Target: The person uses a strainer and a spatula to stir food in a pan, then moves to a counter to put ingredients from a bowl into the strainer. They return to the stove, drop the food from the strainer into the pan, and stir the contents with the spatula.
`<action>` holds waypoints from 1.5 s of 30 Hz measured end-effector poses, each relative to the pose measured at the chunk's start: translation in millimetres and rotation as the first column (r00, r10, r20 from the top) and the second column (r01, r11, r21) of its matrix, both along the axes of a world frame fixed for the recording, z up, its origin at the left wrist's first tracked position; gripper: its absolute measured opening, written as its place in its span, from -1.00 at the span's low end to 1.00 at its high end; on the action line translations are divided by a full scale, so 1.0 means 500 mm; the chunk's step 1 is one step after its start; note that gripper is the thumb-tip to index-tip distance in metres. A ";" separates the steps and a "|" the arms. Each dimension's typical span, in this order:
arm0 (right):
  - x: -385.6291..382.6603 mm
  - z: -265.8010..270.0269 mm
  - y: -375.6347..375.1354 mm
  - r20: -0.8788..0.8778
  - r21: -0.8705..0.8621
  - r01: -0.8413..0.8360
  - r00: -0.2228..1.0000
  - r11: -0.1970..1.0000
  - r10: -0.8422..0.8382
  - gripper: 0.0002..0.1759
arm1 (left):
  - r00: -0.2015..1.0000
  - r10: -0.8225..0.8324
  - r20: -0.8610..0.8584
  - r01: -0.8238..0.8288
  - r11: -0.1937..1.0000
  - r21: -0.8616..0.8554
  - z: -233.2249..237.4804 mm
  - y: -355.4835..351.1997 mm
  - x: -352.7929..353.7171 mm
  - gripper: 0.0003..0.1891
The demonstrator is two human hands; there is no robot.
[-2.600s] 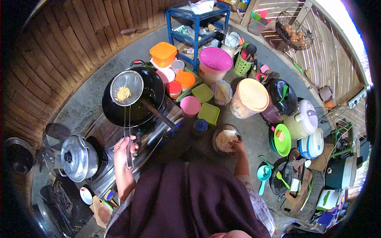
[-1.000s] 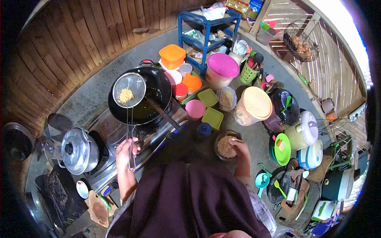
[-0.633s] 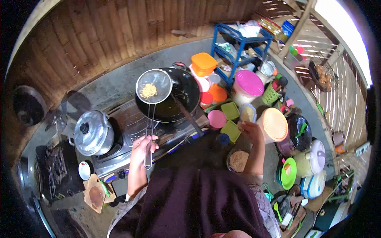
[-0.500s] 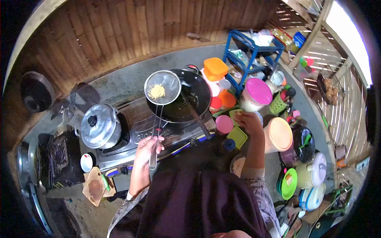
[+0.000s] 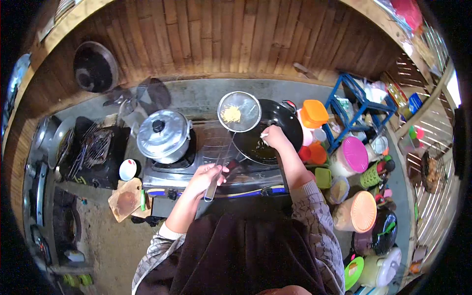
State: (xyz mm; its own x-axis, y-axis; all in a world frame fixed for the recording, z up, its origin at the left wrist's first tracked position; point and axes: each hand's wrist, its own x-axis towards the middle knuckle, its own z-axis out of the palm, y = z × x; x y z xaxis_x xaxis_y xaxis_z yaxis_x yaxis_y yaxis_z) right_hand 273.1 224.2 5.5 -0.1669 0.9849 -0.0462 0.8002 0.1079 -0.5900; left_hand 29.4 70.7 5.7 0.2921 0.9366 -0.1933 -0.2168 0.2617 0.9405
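Observation:
My left hand (image 5: 209, 178) is closed round the handle of a wire-mesh strainer (image 5: 250, 104). A small heap of yellow shreds (image 5: 231, 114) lies in its mesh bowl, which overlaps the left side of a black wok (image 5: 291, 120) in view. The wok stands on the stove and has dark, shiny liquid in it. Over the wok, my right hand (image 5: 276, 137) pinches small white pieces (image 5: 264, 136), too small to name. More white bits show just below the fingertips. My right forearm hides the wok's lower right edge.
A lidded metal pot (image 5: 162, 136) sits on the left burner. Right of the wok are an orange container (image 5: 314, 114), a blue rack (image 5: 339, 110), a pink-lidded tub (image 5: 355, 155) and a peach-lidded jar (image 5: 363, 211). A cutting board (image 5: 125, 200) lies at lower left.
My right hand has moved from the containers on the right to above the wok, now with white pieces in its fingers. The left hand keeps hold of the strainer. The view has shifted.

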 end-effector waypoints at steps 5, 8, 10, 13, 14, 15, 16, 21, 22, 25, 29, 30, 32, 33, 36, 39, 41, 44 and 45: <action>-0.016 -0.064 0.052 0.294 0.121 -0.136 0.951 0.983 0.095 -0.82 | 0.999 -0.039 -0.027 0.039 0.999 -0.004 -0.020 0.020 -0.020 -0.73; -0.021 -0.057 0.041 0.361 0.088 -0.083 0.931 0.993 0.046 -0.77 | 0.995 -0.096 -0.015 0.096 0.995 0.001 -0.039 0.035 -0.027 -0.73; -0.019 -0.059 0.037 0.322 0.102 -0.011 0.946 0.995 -0.023 -0.81 | 0.994 -0.107 -0.008 0.107 0.994 0.014 -0.042 0.041 -0.024 -0.73; -0.005 -0.050 0.011 0.360 0.144 -0.025 0.933 0.989 -0.029 -0.83 | 0.995 -0.103 -0.007 0.103 0.995 -0.001 -0.054 0.053 -0.021 -0.74; -0.001 -0.051 0.002 0.370 0.196 -0.064 0.929 0.979 -0.013 -0.84 | 0.994 -0.110 -0.006 0.110 0.994 -0.002 -0.053 0.057 -0.020 -0.74; 0.005 -0.057 -0.002 0.371 0.197 -0.061 0.929 0.979 -0.017 -0.84 | 0.993 -0.118 -0.004 0.118 0.993 -0.003 -0.053 0.060 -0.019 -0.74; 0.009 -0.066 -0.005 0.372 0.246 -0.081 0.928 0.966 -0.017 -0.84 | 0.993 -0.122 -0.004 0.122 0.993 -0.002 -0.054 0.064 -0.018 -0.74; 0.012 -0.042 -0.032 0.431 0.185 -0.094 0.902 0.978 0.005 -0.78 | 0.994 -0.109 0.009 0.109 0.993 -0.038 -0.054 0.076 -0.011 -0.73; 0.016 -0.053 -0.037 0.410 0.285 -0.125 0.912 0.950 -0.003 -0.80 | 0.994 -0.107 0.018 0.107 0.994 -0.027 -0.056 0.080 -0.010 -0.73; 0.022 -0.085 -0.043 0.329 0.428 -0.110 0.944 0.897 -0.041 -0.83 | 0.989 -0.144 0.029 0.144 0.989 -0.033 -0.063 0.090 -0.014 -0.73; 0.027 -0.041 -0.069 0.425 0.386 -0.023 0.892 0.922 -0.155 -0.85 | 0.988 -0.152 0.010 0.152 0.988 -0.022 -0.064 0.093 -0.014 -0.73; 0.028 -0.030 -0.076 0.426 0.384 -0.022 0.891 0.923 -0.156 -0.85 | 0.990 -0.141 -0.006 0.141 0.990 -0.022 -0.061 0.091 -0.013 -0.74; 0.028 -0.017 -0.085 0.481 0.291 0.004 0.864 0.957 -0.150 -0.82 | 0.991 -0.130 -0.022 0.130 0.991 -0.022 -0.067 0.091 -0.016 -0.75; 0.042 -0.050 -0.081 0.374 0.386 -0.018 0.917 0.922 -0.138 -0.75 | 0.989 -0.146 -0.014 0.146 0.989 0.004 -0.078 0.095 -0.020 -0.74; 0.053 -0.062 -0.102 0.268 0.465 0.006 0.952 0.885 -0.147 -0.66 | 0.986 -0.167 -0.009 0.168 0.985 0.031 -0.090 0.099 -0.028 -0.72; 0.073 -0.040 -0.138 0.234 0.306 0.045 0.965 0.951 -0.120 -0.51 | 0.985 -0.170 -0.014 0.171 0.985 0.028 -0.099 0.099 -0.032 -0.72; 0.088 -0.033 -0.165 0.256 0.194 0.084 0.957 0.977 -0.133 -0.40 | 0.985 -0.173 -0.019 0.173 0.985 0.024 -0.104 0.099 -0.034 -0.72; 0.096 -0.014 -0.202 0.290 0.042 0.094 0.951 0.995 -0.102 -0.38 | 0.980 -0.199 -0.012 0.200 0.980 0.019 -0.109 0.101 -0.035 -0.72; 0.098 -0.020 -0.208 0.301 0.000 0.085 0.950 0.996 -0.082 -0.33 | 0.981 -0.193 -0.012 0.193 0.981 0.011 -0.111 0.101 -0.035 -0.72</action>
State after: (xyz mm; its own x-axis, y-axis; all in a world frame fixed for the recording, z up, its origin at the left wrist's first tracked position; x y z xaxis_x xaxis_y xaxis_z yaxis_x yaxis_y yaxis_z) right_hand 322.3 120.2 -4.5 -0.0606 0.9937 -0.0939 0.9464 0.0273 -0.3218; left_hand 12.1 121.0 -49.8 0.4655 0.8651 -0.1869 -0.1526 0.2865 0.9459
